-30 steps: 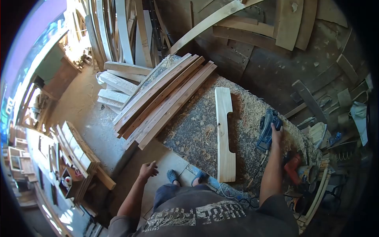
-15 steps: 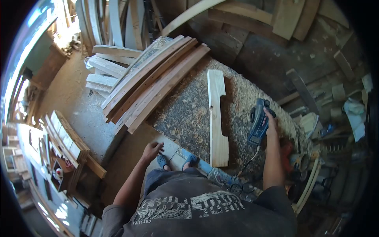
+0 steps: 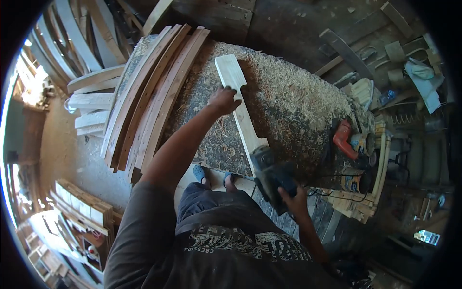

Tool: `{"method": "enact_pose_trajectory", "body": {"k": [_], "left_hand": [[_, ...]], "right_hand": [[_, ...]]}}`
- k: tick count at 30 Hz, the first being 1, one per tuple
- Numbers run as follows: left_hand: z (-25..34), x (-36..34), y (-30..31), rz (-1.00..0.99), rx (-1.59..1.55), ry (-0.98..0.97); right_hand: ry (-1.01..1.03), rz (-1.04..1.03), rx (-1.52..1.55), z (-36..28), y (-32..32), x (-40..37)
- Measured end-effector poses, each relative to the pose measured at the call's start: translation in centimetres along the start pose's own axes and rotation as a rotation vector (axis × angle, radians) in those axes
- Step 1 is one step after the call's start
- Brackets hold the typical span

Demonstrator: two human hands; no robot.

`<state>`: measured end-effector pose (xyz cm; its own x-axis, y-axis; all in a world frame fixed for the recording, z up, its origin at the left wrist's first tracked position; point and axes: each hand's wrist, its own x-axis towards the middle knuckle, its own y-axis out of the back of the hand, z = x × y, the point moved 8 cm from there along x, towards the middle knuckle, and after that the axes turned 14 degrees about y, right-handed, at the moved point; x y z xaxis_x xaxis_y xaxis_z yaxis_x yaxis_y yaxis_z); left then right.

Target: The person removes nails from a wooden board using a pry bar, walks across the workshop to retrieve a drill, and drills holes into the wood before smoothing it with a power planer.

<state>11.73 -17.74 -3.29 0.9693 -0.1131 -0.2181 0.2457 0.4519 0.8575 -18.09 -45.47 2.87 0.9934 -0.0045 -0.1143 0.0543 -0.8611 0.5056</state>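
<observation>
A pale wooden board (image 3: 244, 119) with a long notch cut in one edge lies across the workbench. Near its far end, my left hand (image 3: 224, 100) grips it from above, fingers curled over the wood beside the notch. My right hand (image 3: 294, 201) is wrapped round the handle of a dark electric planer (image 3: 272, 176). The planer's front overlaps the board's near end in this view and hides it. A dark cord trails off to the right of the tool.
Wood shavings cover the workbench (image 3: 293, 96). Long curved planks (image 3: 154, 91) lie side by side on the left. A red power drill (image 3: 343, 138) rests at the right edge. Stacked timber (image 3: 82, 204) stands at lower left, and a plastic bag (image 3: 423, 79) lies far right.
My left hand has moved from beside my body onto the board. My right hand has brought the planer left and nearer, onto the board's near end. The board now appears more slanted.
</observation>
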Motion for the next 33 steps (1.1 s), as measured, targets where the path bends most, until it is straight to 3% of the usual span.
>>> {"method": "enact_pose_trajectory", "body": {"k": [4,8,20,24,25,27,31,33], "left_hand": [[0.6,3.0,-1.6,0.009,0.304,-0.015],[-0.4,3.7,-2.6,-0.022,0.320,-0.013],[-1.0,5.5,-2.0,-0.130,0.257,0.001],[-2.0,5.7,-0.1,-0.025,0.004,-0.027],[-2.8,5.8,-0.3,-0.019,0.003,-0.019],[-4.6,5.4,0.9,0.167,-0.388,-0.103],[-9.5,0.4,3.0,0.368,-0.535,0.092],[-11.6,-2.7,1.8,0.400,-0.529,0.144]], "right_hand": [[0.001,0.015,-0.007,0.3,-1.6,-4.8],[-0.088,0.068,0.006,-0.4,-2.2,-5.2],[0.042,-0.014,-0.042,-3.8,-5.8,7.0],[-0.118,-0.056,-0.022,-5.9,-8.4,12.8],[-0.002,-0.007,-0.026,-6.7,-8.8,14.5],[0.288,0.092,-0.115,-8.9,-9.6,17.8],[0.348,0.128,-0.213,-11.6,-11.4,23.9],[0.277,0.075,-0.149,-12.1,-12.8,27.3]]}}
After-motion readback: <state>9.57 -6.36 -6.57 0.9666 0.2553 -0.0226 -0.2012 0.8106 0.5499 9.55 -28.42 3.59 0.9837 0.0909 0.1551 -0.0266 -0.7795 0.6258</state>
